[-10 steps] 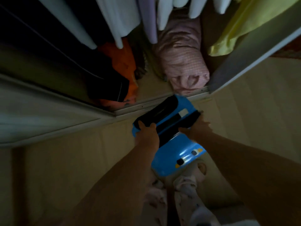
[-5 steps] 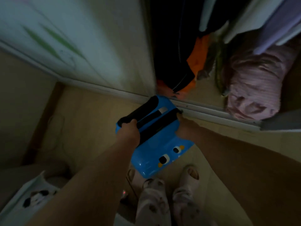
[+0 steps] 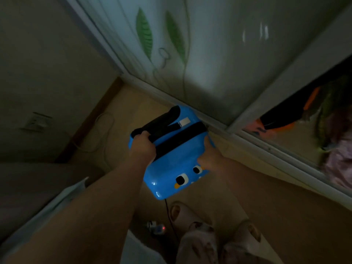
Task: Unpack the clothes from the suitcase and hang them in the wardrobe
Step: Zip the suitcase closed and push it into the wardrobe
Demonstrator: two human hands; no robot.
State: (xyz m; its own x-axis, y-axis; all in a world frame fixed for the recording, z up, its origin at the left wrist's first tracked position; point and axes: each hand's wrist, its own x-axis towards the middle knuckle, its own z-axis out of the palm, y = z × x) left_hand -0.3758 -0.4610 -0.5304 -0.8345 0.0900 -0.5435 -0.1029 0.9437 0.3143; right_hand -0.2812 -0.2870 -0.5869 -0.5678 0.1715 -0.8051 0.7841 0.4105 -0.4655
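Blue suitcase point(image 3: 172, 166) looks closed | left hand point(image 3: 142, 147) grips handle point(image 3: 163, 121) | right hand point(image 3: 209, 159) clasps its side | wardrobe point(image 3: 219, 63) open | unpacking seemingly unstarted

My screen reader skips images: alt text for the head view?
A blue suitcase with a cartoon face is held at a wardrobe's leaf-printed sliding door; the left hand grips its black handle, the right hand holds its side. Clothes show in the open section at right.
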